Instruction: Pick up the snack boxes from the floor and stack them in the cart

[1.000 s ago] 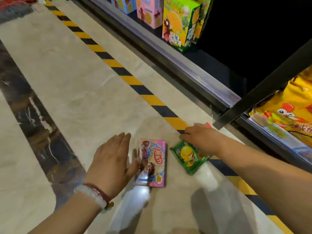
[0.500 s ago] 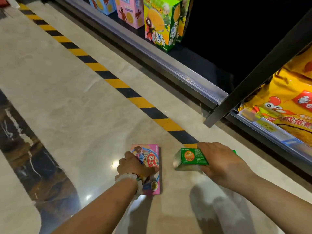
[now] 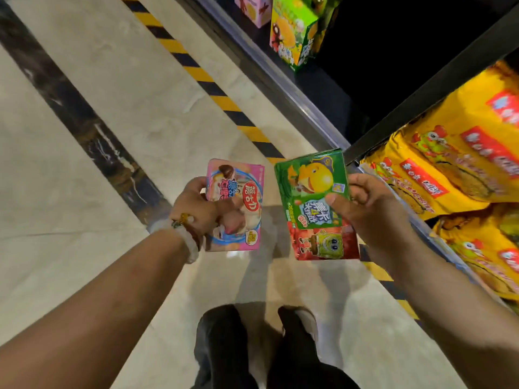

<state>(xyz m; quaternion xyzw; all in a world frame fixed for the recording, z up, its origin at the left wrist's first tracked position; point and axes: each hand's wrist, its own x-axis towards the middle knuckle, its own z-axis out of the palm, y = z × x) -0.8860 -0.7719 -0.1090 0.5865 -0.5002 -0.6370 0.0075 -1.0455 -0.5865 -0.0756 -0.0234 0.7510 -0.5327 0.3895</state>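
Head view, looking down. Three snack boxes are held above the floor (image 3: pixel 84 136), one in the left hand and two in the right.

Left hand (image 3: pixel 196 209): its fingers (image 3: pixel 193 183) are curled round the left edge of one pink box (image 3: pixel 238 203), thumb laid across the printed face. The pink box is flat and rectangular, with a red oval logo, a chocolate-topped figure near the top and a small yellow badge at the lower right. A pale bead bracelet (image 3: pixel 188 242) and a thin red cord sit on the wrist.

Right hand (image 3: pixel 373 214): its fingers (image 3: pixel 356 186) wrap the right edges of two stacked boxes, thumb pressed on the front one. The green box (image 3: pixel 311 186) lies in front and bears a round yellow cartoon face in a pirate hat above blue-white lettering. The red box (image 3: pixel 328 242) lies behind it, only its lower part showing, with a yellow square cartoon character printed on it.

The pink box and the green box are near each other but apart.

Surroundings: one yellow-and-black striped line (image 3: pixel 196 74) runs along the floor beside a shelf (image 3: pixel 280 80). On the shelf stand a pink carton (image 3: pixel 252 9) and a green carton (image 3: pixel 297 29); yellow bags (image 3: pixel 455 153) are stacked further right. Two legs in dark trousers (image 3: pixel 224 346) show at the bottom.
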